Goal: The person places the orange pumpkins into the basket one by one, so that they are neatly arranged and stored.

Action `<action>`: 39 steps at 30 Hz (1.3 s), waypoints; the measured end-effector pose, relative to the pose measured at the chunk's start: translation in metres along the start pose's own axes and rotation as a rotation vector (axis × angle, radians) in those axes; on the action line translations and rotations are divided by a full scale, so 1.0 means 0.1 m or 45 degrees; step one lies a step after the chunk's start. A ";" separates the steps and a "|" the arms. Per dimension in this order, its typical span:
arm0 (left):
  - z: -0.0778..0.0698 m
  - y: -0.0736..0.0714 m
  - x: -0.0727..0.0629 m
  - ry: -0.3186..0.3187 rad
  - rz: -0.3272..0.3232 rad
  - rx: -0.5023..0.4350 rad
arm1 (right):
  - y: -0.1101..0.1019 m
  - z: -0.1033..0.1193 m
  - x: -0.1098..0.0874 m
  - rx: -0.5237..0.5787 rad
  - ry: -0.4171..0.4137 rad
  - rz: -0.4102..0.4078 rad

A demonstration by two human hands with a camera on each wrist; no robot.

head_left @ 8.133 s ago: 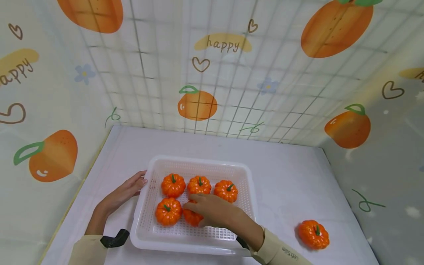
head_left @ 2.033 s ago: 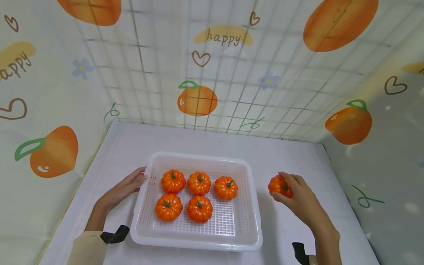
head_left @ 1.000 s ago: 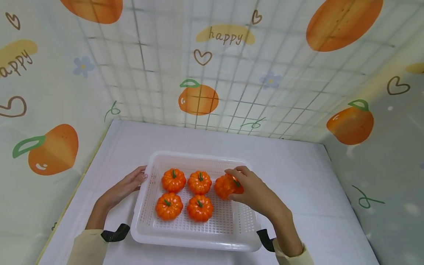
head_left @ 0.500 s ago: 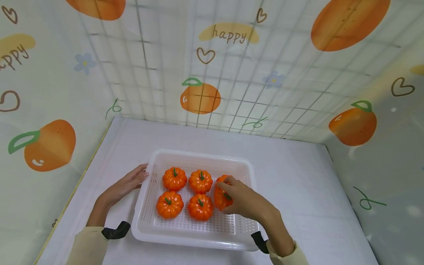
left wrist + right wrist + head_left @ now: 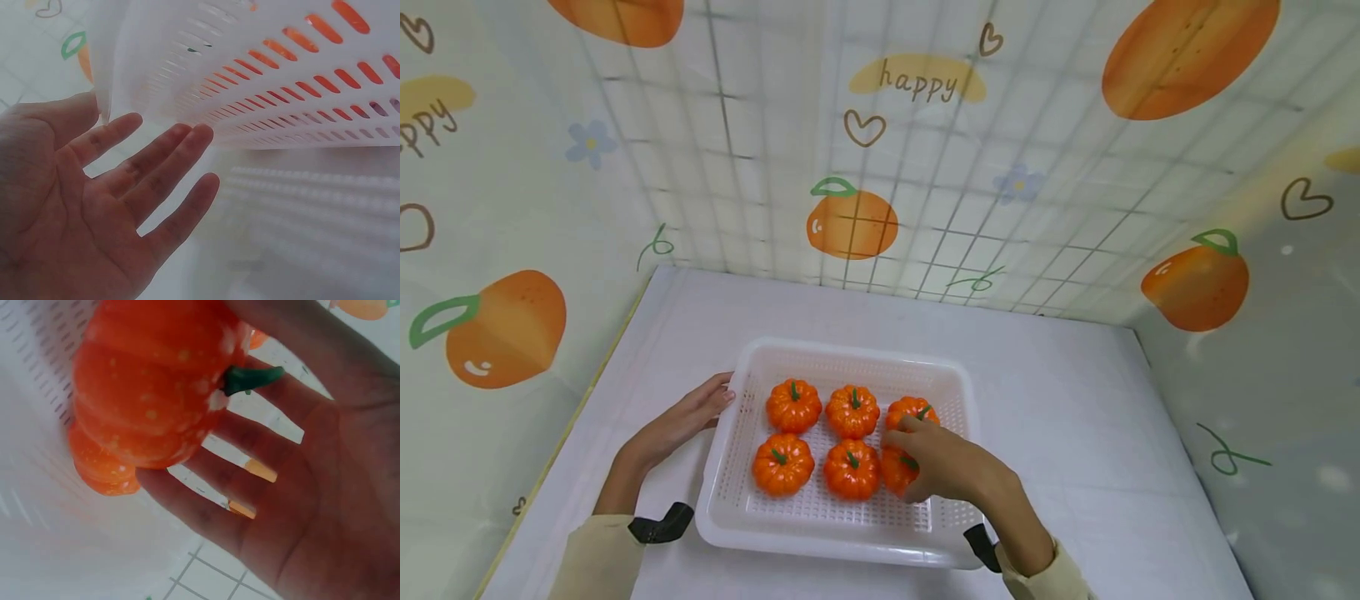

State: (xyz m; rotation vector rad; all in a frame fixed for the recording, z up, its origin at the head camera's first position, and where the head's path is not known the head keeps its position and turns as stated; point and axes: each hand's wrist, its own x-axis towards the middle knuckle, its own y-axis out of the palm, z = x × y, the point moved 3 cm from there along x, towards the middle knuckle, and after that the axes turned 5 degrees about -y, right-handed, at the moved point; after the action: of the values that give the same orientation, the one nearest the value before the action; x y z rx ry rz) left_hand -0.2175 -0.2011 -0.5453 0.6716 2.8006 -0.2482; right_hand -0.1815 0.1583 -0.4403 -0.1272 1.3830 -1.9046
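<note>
A white perforated plastic basket (image 5: 820, 540) holds several small orange toy pumpkins with green stems, two rows of them in the head view. My right hand (image 5: 940, 458) grips one pumpkin (image 5: 897, 471) at the front right of the group, partly covering it. In the right wrist view that pumpkin (image 5: 156, 381) sits between thumb and fingers, stem toward the palm. Just behind it lies another pumpkin (image 5: 913, 410). At the basket's left rim, my left hand (image 5: 688, 414) touches the edge. The left wrist view shows its fingers (image 5: 169, 156) spread and fairly straight beside the perforated wall.
The basket stands on a white-covered table (image 5: 1052, 400). Printed fabric walls (image 5: 760, 142) with oranges, hearts and grid lines enclose the table at the back and both sides. Bare tabletop shows to the right of the basket.
My right hand picked up the lone pumpkin from the table's right side, carried it left over the basket, then lowered it in front of the back-right pumpkin. The left hand stayed at the rim.
</note>
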 end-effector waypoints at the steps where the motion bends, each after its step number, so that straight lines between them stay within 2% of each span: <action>1: 0.00 0.00 0.00 -0.003 -0.002 0.000 | 0.00 -0.01 0.00 -0.013 -0.004 0.002; 6: 0.00 0.00 0.01 0.000 -0.006 0.012 | 0.01 -0.02 0.02 -0.103 -0.040 -0.002; 13: 0.01 0.00 0.01 0.001 -0.007 0.015 | 0.04 -0.04 0.06 -0.115 0.009 0.047; 21: 0.02 0.00 0.01 0.014 0.000 0.014 | 0.05 -0.01 0.06 -0.153 0.005 0.066; 33: 0.01 0.01 0.01 0.018 -0.003 0.017 | 0.03 0.03 0.05 -0.152 0.010 0.080; 39: 0.01 0.01 0.01 0.000 -0.012 0.023 | -0.02 0.02 0.01 -0.102 0.067 0.084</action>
State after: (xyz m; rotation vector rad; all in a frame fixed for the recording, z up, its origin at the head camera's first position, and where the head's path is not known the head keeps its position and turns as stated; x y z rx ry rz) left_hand -0.2174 -0.1999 -0.5460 0.6624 2.8055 -0.2759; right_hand -0.1825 0.1559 -0.4382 -0.0694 1.4812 -1.8106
